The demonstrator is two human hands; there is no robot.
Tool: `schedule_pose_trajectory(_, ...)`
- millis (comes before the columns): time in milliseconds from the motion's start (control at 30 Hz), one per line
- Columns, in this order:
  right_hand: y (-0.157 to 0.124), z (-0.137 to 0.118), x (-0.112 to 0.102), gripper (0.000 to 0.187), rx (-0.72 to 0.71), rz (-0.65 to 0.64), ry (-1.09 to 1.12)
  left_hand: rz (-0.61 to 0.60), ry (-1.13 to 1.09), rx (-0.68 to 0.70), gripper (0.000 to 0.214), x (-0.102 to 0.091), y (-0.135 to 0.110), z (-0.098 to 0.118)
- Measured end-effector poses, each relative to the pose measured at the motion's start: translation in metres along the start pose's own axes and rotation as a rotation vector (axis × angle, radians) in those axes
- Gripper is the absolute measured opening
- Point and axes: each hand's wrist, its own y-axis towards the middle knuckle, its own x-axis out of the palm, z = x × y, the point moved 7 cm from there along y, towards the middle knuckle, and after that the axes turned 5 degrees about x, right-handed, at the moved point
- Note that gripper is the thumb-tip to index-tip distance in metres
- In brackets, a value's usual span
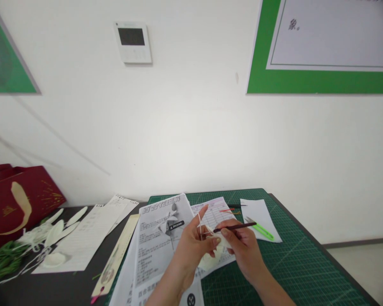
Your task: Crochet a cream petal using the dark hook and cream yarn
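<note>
My left hand is raised over the printed sheets, its index finger pointing up with white yarn looped around it. Its thumb and other fingers pinch a small piece of white crochet work, mostly hidden by both hands. A dark brown-handled crochet hook lies in my right hand, its tip against the yarn beside my left fingers. Below and between the hands is a pale cream bundle of yarn, partly covered by them.
A printed pattern sheet and a ruler lie left on the green cutting mat. Green-handled snips rest on white paper. Farther left are white petal-shaped pieces, green yarn and a red bag.
</note>
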Motion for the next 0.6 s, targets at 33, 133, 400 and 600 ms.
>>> schedule_pose_trajectory(33,0.0,0.001,0.0,0.031,0.01,-0.008,0.011,0.003,-0.003,0.007,0.102,0.0,0.0,0.0)
schedule_pose_trajectory(133,0.001,0.008,0.0,0.033,0.057,-0.025,0.063,0.009,-0.015,0.013,0.103,0.0,-0.001,0.002)
schedule_pose_trajectory(400,0.006,0.011,0.003,0.028,0.113,-0.013,0.311,0.024,0.024,0.064,0.099,0.0,-0.002,0.009)
schedule_pose_trajectory(600,0.008,0.016,0.002,0.025,0.195,-0.035,0.413,-0.005,0.069,0.052,0.099,0.001,-0.003,0.011)
